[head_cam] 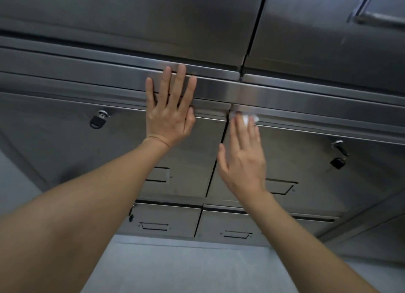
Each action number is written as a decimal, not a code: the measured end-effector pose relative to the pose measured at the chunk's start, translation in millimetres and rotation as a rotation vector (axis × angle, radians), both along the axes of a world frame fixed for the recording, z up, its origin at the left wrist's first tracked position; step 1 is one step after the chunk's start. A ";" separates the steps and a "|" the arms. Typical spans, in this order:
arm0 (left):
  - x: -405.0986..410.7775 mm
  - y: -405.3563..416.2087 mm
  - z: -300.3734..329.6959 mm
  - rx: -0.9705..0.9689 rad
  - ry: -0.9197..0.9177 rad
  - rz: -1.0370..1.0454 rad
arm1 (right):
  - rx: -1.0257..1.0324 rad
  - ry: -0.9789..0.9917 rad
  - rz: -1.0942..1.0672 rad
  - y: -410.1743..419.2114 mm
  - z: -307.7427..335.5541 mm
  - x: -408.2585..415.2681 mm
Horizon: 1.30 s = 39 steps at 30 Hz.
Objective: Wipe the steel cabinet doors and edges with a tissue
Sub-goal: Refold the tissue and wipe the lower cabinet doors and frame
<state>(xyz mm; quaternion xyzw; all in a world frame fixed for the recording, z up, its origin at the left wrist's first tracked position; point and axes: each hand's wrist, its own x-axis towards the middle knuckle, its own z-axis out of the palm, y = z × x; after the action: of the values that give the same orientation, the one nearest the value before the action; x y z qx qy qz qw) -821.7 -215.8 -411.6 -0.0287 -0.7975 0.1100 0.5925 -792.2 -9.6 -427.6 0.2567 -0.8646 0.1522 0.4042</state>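
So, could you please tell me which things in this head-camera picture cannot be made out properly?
- Tissue: mostly hidden under the right hand; its shape is unclear.
- Steel under the left hand: covered by the flat palm.
- Upper cabinet doors: cut off by the top edge.
- Left padlock and right padlock: too small to tell whether locked.
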 end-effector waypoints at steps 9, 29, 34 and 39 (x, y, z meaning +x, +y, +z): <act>3.1 0.1 1.9 -0.007 -0.024 0.041 | -0.204 0.144 0.029 -12.5 13.5 -10.7; 98.2 -138.5 0.1 0.182 -0.263 0.243 | -0.175 0.280 0.236 -60.7 3.1 -4.4; 95.5 -164.8 -3.7 0.074 -0.257 0.139 | -0.142 0.257 0.097 -32.5 -0.7 -6.8; 88.4 -204.6 -3.2 -0.142 -0.205 0.052 | -0.076 0.129 0.041 -89.2 -11.6 19.2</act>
<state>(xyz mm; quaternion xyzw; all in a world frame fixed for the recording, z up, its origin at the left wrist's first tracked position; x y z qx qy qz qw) -733.2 -420.4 -414.9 -0.0609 -0.8445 0.1781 0.5014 -773.0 -98.8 -439.2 0.2684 -0.8249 0.1763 0.4651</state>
